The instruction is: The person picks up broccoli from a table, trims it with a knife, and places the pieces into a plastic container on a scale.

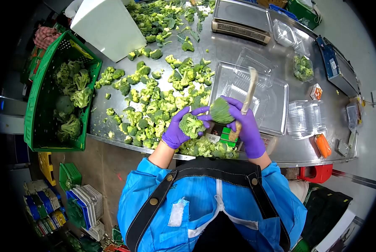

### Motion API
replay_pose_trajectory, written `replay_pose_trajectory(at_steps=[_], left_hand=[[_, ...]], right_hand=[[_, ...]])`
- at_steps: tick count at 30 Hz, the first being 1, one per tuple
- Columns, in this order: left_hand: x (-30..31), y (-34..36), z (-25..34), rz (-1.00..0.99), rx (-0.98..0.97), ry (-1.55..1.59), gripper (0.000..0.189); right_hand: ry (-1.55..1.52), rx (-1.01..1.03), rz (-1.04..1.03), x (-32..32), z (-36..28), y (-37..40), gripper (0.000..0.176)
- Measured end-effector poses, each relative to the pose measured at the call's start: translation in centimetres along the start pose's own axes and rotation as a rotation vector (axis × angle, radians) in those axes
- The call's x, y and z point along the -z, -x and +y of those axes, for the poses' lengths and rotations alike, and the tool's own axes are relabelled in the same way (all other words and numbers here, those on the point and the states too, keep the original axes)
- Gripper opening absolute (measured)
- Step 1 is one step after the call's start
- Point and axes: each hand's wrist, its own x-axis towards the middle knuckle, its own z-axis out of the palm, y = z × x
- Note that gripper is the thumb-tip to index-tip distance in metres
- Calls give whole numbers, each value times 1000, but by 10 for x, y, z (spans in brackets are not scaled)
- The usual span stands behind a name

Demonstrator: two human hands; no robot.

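Note:
My left hand (pixel 176 131), in a purple glove, holds a broccoli head (pixel 191 125) above the near edge of the steel table. Close beside it, my right hand (pixel 247 129), also gloved, is closed round the handle of a knife (pixel 251 89), whose pale curved blade points away from me. A second green broccoli piece (pixel 221 111), slightly blurred, is between the hands, against the right fingers. Many cut florets (pixel 154 107) lie spread over the table to the left, and more florets (pixel 209 149) lie just below the hands.
A green crate (pixel 39 113) with broccoli heads stands at the left. Beyond the hands are a steel tray (pixel 276 111), a scale (pixel 240 31) and a white box (pixel 108 29). Clear plastic containers (pixel 305 119) and an orange packet (pixel 322 145) lie at the right.

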Motion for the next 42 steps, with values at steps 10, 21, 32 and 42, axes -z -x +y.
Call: replay_pose_trajectory(at_steps=[10, 21, 32, 42], left_hand=[[-5, -2, -6, 238, -165, 259, 59], [-2, -3, -18, 194, -234, 341, 43], [-20, 4, -21, 27, -211, 164, 57], [-19, 12, -21, 185, -269, -224, 62]], right_hand=[[-176, 148, 339, 34, -6, 10, 39], [1007, 475, 623, 41, -7, 12, 39], [679, 484, 699, 47, -19, 42, 21], [654, 520, 607, 52, -11, 41, 22]])
